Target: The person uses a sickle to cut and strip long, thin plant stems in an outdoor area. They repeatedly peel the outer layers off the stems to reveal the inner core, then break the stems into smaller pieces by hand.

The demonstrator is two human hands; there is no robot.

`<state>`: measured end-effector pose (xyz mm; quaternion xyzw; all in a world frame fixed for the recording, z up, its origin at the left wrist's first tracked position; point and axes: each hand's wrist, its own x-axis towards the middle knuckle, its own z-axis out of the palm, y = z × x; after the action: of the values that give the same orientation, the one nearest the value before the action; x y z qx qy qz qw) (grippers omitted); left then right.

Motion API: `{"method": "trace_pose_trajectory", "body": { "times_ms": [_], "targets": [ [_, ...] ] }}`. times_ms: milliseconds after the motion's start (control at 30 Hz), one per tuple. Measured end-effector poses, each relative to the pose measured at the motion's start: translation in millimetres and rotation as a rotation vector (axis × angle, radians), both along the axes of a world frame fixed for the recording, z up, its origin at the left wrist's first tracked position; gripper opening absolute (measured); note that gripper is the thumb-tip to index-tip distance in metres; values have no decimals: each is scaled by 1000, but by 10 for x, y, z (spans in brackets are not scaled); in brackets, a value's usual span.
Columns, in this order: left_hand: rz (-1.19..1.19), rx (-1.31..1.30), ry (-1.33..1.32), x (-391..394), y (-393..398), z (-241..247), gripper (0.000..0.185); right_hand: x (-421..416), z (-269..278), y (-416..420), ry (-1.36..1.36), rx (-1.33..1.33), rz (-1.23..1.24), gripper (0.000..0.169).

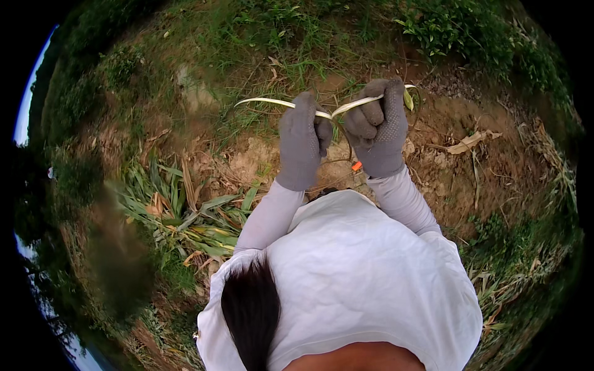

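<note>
Both of my hands wear grey knit gloves with small dots. In my left hand [304,134], a narrow pale plant strip [264,100] is pinched between thumb and curled fingers, its thin end sticking out to the left. My right hand [378,123] grips the pale strip on the other side [357,104], and a yellow-green leaf tip [408,99] hangs beyond it. The two lengths meet in a shallow V between my hands; whether they are one bent strip or two cannot be told. My gloved fingers hide parts of both.
Below my hands is bare brown soil [250,162], with a small orange piece [356,165] near my right wrist. Cut long-leaved stalks [181,208] lie at left, a dry leaf [471,141] at right. Grass [297,41] and a leafy shrub [445,32] grow ahead.
</note>
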<state>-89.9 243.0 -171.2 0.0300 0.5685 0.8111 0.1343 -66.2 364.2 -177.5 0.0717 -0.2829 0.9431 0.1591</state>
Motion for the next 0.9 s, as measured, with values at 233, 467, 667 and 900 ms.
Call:
{"method": "trace_pose_trajectory", "body": {
  "times_ms": [233,467,667,900],
  "targets": [
    [81,-164,262,-74,46,24,36,37,-159,-86,-298,945,-250,16],
    [210,165,-76,-17,29,87,34,131,43,-104,-420,489,-279,27],
    [-75,-274,186,-27,69,-42,26,133,133,-220,-484,464,-231,32],
    [-207,698,-179,-98,38,-94,48,-37,-65,13,76,-508,224,38]
  ]
}}
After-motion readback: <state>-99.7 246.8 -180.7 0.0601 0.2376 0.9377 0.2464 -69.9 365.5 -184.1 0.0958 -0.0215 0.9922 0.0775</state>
